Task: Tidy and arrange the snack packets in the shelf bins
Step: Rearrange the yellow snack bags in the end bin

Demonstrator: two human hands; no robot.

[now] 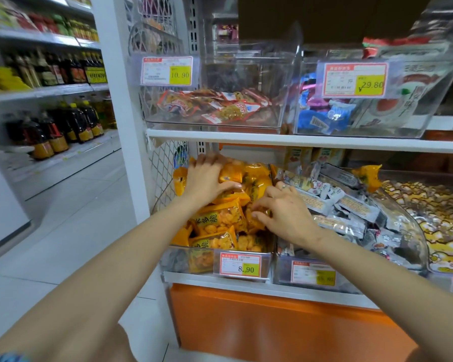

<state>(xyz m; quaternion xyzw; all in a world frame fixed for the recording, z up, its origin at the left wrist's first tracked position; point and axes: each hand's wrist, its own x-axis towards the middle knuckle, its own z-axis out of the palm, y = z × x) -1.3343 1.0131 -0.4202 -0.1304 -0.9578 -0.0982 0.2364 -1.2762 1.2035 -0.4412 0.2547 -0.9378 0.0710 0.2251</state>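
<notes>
Forearms [131,246]: both of mine reach up bare from the bottom corners toward the lower shelf [246,282].
Left hand [207,178]: palm down on the back of the heap. My fingers are bent over the far packets and my thumb is stretched across one, so I hold a clump, not a single pack.
Right hand [285,212]: nearer the front, fingertips curled in and pinching one packet by its edge.
Orange snack packets [220,220]: small pillow packs of crinkly plastic film with puffed pieces showing through. They are heaped at all angles in the leftmost bin of the lower shelf.
Handling: I judge them light, air-filled and slippery against each other, with brittle contents. I would pinch the flat sealed ends, never squeeze the middle, and level the heap with a flat palm.
Clear plastic bin [183,259]: a stiff transparent wall at the shelf's front edge. It carries a red-and-yellow price tag [240,265] marked 8.90.
Stray orange packet [368,176]: perched at the far right rim of the neighbouring bin, above its silver-white wrapped packets [351,207]. I judge it belongs with mine.
Upper shelf [298,139]: two more clear bins, apart from my hands.
</notes>
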